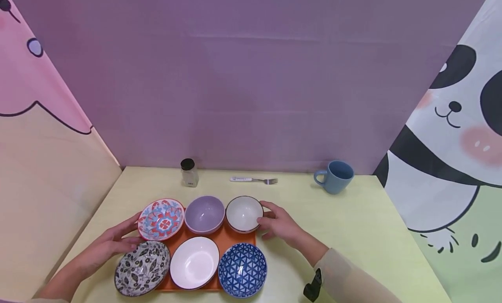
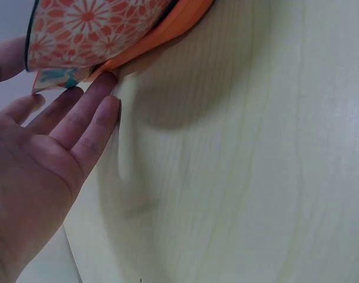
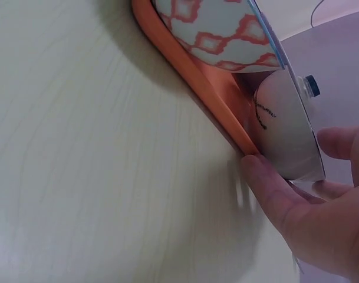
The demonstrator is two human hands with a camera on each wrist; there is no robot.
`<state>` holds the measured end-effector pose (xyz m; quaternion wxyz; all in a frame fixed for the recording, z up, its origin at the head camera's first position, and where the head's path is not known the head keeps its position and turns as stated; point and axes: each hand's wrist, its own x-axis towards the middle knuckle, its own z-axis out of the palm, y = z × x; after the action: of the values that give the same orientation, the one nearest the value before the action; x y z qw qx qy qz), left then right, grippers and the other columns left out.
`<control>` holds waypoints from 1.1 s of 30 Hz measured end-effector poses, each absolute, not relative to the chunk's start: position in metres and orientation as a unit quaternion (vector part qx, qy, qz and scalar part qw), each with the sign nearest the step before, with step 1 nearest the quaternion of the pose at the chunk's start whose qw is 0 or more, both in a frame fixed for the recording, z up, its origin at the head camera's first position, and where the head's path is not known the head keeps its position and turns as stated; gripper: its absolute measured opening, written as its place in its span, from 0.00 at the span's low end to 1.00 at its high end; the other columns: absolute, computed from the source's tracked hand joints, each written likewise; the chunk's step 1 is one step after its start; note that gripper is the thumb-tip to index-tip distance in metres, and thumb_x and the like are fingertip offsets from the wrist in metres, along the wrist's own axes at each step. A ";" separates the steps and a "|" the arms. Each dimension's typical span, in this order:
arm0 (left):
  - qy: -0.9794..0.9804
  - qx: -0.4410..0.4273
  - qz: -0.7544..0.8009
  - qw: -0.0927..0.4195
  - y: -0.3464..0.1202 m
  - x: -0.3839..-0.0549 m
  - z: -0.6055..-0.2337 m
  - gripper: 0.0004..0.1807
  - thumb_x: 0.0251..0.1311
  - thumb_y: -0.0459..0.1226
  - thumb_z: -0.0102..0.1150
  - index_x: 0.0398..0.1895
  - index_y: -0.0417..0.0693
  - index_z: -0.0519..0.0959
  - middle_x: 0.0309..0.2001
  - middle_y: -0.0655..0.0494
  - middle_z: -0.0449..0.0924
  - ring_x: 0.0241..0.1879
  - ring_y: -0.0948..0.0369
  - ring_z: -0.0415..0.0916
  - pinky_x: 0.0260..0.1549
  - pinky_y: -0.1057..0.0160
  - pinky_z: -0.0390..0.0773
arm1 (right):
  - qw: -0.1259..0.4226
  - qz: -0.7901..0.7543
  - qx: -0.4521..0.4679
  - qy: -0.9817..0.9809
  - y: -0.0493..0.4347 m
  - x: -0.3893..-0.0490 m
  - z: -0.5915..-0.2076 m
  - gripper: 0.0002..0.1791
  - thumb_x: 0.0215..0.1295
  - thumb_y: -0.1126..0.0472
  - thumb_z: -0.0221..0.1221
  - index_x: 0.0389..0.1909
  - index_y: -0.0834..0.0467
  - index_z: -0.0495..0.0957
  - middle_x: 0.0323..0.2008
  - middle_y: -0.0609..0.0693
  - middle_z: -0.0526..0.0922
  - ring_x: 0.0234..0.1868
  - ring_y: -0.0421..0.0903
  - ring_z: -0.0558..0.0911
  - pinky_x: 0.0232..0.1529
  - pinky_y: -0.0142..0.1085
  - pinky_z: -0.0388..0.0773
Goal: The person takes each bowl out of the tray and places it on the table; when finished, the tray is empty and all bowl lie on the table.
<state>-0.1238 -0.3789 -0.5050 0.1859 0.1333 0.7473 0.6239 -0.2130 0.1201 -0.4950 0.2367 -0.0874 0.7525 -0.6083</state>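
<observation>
Counting six bowls, one tray (image 1: 224,237), one jar (image 1: 190,174), one fork (image 1: 255,180), one mug (image 1: 337,179), two hands. Finding tray on counter (image 1: 353,233), left of middle, carrying bowls in two rows of three. Listing far row, left to right: red-blue bowl (image 1: 161,219), purple bowl (image 1: 205,214), pale bowl (image 1: 244,213). Listing near row: floral bowl (image 1: 142,268), white bowl (image 1: 195,263), blue bowl (image 1: 243,270).

Angling left arm in from lower left; resting left hand (image 1: 107,246) at tray's left side, fingers loosely straight and spread, thumb beside floral bowl, fingertips at tray edge. Reading as wide.

Angling right arm in from lower right; holding right hand (image 1: 280,224) wide around pale bowl's outer side, thumb at rim, one fingertip against tray corner. Not being able to tell pressure from either hand.

Showing red and blue petals inside red-blue bowl, dark leaves inside floral bowl, white triangles inside blue bowl; only plain glaze and glints inside purple, pale and white bowls. Standing at back left: black-capped jar, contents too small to identify. Standing at back right: mug, bottom hidden. Lying between: fork.
</observation>
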 end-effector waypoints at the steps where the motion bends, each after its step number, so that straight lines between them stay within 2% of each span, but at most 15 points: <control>1: 0.745 0.134 0.624 0.193 -0.380 -0.124 -0.505 0.43 0.72 0.29 0.48 0.83 0.44 0.37 0.67 0.83 0.67 0.61 0.71 0.77 0.53 0.68 0.79 | 0.237 -0.612 -0.084 0.749 0.120 -0.212 -0.496 0.37 0.72 0.60 0.60 0.78 0.57 0.59 0.63 0.69 0.75 0.45 0.54 0.87 0.41 0.49 0.88; 6: 0.739 0.125 0.625 0.219 -0.384 -0.120 -0.509 0.43 0.74 0.31 0.48 0.84 0.48 0.36 0.67 0.84 0.66 0.62 0.72 0.76 0.53 0.69 0.78 | 0.242 -0.636 -0.073 0.729 0.119 -0.211 -0.497 0.36 0.72 0.61 0.59 0.78 0.58 0.60 0.61 0.70 0.77 0.45 0.58 0.88 0.42 0.53 0.87; 9: 0.735 0.123 0.629 0.222 -0.386 -0.117 -0.511 0.42 0.75 0.31 0.46 0.84 0.48 0.36 0.66 0.85 0.66 0.61 0.73 0.76 0.53 0.69 0.78 | 0.243 -0.644 -0.069 0.722 0.118 -0.212 -0.499 0.36 0.72 0.61 0.59 0.78 0.58 0.60 0.59 0.68 0.79 0.44 0.58 0.88 0.41 0.53 0.87; 14: 0.726 0.141 0.637 0.215 -0.387 -0.118 -0.512 0.41 0.75 0.29 0.44 0.83 0.45 0.35 0.67 0.85 0.66 0.61 0.72 0.77 0.54 0.69 0.79 | 0.236 -0.656 -0.052 0.715 0.116 -0.215 -0.502 0.35 0.70 0.62 0.60 0.77 0.57 0.63 0.55 0.65 0.83 0.41 0.56 0.89 0.39 0.52 0.88; 19: 0.726 0.150 0.636 0.212 -0.386 -0.120 -0.510 0.40 0.76 0.29 0.44 0.83 0.44 0.37 0.67 0.82 0.67 0.61 0.72 0.77 0.54 0.69 0.79 | 0.235 -0.673 -0.037 0.701 0.115 -0.215 -0.498 0.34 0.69 0.63 0.60 0.75 0.58 0.66 0.52 0.64 0.85 0.41 0.55 0.89 0.41 0.51 0.88; 26: 0.738 0.137 0.620 0.228 -0.385 -0.123 -0.505 0.41 0.76 0.31 0.46 0.83 0.43 0.36 0.66 0.84 0.68 0.61 0.73 0.76 0.53 0.69 0.79 | 0.238 -0.694 -0.013 0.679 0.117 -0.214 -0.499 0.34 0.67 0.64 0.61 0.74 0.58 0.66 0.51 0.64 0.85 0.40 0.55 0.89 0.43 0.50 0.88; 33: 0.744 0.124 0.607 0.251 -0.385 -0.129 -0.501 0.40 0.76 0.33 0.46 0.83 0.44 0.38 0.65 0.86 0.68 0.61 0.74 0.76 0.54 0.68 0.79 | 0.231 -0.707 0.015 0.668 0.120 -0.213 -0.500 0.35 0.66 0.64 0.60 0.75 0.58 0.65 0.49 0.65 0.85 0.37 0.52 0.89 0.40 0.45 0.88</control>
<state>-0.1288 -0.3852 -0.5008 0.2506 0.1236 0.7443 0.6066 -0.2127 0.1198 -0.5003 0.2306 0.0146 0.6683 -0.7071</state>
